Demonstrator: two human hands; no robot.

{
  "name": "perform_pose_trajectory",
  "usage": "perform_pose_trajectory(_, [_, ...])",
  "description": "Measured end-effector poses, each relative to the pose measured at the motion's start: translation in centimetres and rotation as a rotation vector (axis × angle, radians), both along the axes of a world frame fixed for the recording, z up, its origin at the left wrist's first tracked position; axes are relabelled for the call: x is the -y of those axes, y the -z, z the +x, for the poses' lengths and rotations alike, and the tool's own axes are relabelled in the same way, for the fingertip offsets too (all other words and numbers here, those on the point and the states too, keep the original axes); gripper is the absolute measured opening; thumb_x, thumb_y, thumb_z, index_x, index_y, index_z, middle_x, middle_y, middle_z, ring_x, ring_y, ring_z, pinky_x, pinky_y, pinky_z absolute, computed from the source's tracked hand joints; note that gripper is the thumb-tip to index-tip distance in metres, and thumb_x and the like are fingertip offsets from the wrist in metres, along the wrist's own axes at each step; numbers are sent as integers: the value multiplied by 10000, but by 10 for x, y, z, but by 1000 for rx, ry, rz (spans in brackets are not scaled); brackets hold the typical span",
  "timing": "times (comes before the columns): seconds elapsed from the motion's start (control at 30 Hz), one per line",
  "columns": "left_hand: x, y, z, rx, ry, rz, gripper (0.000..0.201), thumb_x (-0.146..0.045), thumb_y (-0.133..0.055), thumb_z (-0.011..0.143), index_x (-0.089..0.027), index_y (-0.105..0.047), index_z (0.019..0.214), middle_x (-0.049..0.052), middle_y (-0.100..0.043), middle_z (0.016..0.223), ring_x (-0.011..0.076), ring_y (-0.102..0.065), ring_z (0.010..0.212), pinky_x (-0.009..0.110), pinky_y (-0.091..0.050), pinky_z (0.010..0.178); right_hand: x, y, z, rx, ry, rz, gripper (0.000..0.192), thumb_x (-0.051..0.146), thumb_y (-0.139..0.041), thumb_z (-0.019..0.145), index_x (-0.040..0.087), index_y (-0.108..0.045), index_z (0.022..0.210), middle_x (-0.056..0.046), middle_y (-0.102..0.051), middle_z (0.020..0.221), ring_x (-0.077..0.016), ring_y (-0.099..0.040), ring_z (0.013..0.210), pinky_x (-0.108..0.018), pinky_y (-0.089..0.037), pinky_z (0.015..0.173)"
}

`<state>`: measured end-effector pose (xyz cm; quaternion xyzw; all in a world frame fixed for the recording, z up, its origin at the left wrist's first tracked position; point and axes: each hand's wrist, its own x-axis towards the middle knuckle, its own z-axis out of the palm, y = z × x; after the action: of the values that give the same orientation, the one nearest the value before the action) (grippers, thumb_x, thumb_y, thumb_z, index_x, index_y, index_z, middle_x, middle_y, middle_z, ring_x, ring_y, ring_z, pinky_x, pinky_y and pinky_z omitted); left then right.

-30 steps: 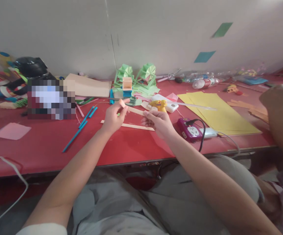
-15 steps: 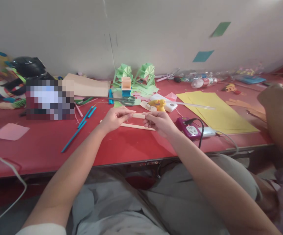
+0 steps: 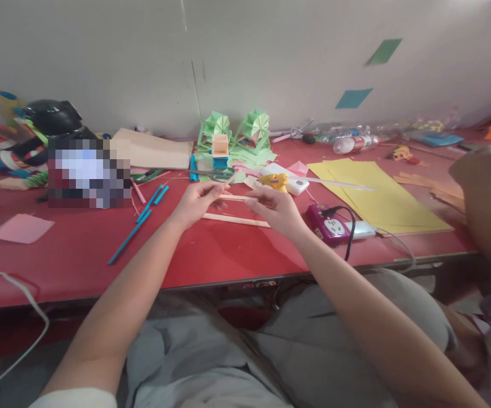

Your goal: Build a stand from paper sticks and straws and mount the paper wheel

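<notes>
Between my two hands is a narrow pale paper strip, held level just above the red table. My left hand pinches its left end, where a thin end of it sticks up past the thumb. The right end is gripped by the fingertips of my right hand. Below lies a second pale paper strip on the table. Just beyond my right hand is a yellow glue gun. Grey-green scissors lie behind my left hand.
Green paper wheels on stands stand by the wall behind a small box. Blue paper rolls lie left. To the right are a purple power strip and yellow paper sheets. Another person's hand is at far right.
The strip between my hands has turned to show a thinner edge, and one end now sticks up beyond my left thumb. My left hand has shifted slightly, uncovering less of the lower strip's left end.
</notes>
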<state>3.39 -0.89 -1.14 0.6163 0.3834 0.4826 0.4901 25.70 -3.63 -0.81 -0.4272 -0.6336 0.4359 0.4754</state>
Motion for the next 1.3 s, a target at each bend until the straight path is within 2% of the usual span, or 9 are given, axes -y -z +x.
perform_pose_trajectory(0.1, [2,-2,1,139,30,-53,472,-533,-803,747,-167,-754,1039,119,-773,1003,169,-713,740,314,-592,739,-1,0,-1,-45,22,-16,317,433,-771,755,167,-716,918,-29,-671,740,-158,-648,667,-330,-551,666])
perform_pose_trajectory(0.17, [2,-3,1,159,38,-51,466,-452,-856,711,-166,-743,1062,118,-771,1035,176,-725,800,325,-597,799,-2,0,-1,-87,15,-39,284,381,-782,737,170,-695,905,-13,-656,731,-140,-633,630,-323,-547,649])
perform_pose_trajectory(0.33, [1,-1,-2,135,-2,-55,385,-355,-858,719,-169,-747,1037,68,-770,889,189,-741,811,338,-616,824,-2,-2,-2,-131,-16,-85,263,370,-799,721,181,-656,834,-4,-642,716,-146,-653,648,-322,-567,659])
perform_pose_trajectory(0.5, [0,2,-3,100,-7,-60,362,-342,-851,726,-179,-744,1032,65,-773,879,191,-744,789,337,-625,810,0,0,-6,-68,5,-104,331,485,-803,721,184,-671,763,-1,-635,626,-128,-608,568,-301,-542,597])
perform_pose_trajectory(0.63, [2,-1,-2,90,-28,-74,376,-336,-880,683,-177,-747,996,63,-770,832,189,-737,746,342,-623,793,1,0,-6,-40,5,-82,329,503,-791,727,188,-705,763,-8,-653,603,-137,-611,565,-307,-537,601])
perform_pose_trajectory(1.03, [4,-3,-2,119,26,-93,371,-319,-874,692,-160,-748,1003,88,-784,909,189,-738,779,350,-612,827,0,-2,-5,-21,45,-49,344,516,-812,696,192,-706,739,-7,-649,594,-136,-608,552,-316,-536,591])
perform_pose_trajectory(1.17, [4,-3,0,202,43,-130,373,-281,-886,673,-156,-744,995,88,-784,938,194,-743,838,346,-608,856,0,-1,-5,-32,50,-44,356,532,-813,690,197,-698,736,-8,-647,604,-141,-612,557,-327,-551,594])
perform_pose_trajectory(1.3, [2,-1,10,362,-31,-214,326,-283,-903,640,-151,-760,902,58,-775,917,187,-736,918,315,-606,895,1,0,-10,-77,71,-28,354,532,-793,720,198,-681,754,-14,-655,636,-139,-621,567,-327,-561,611])
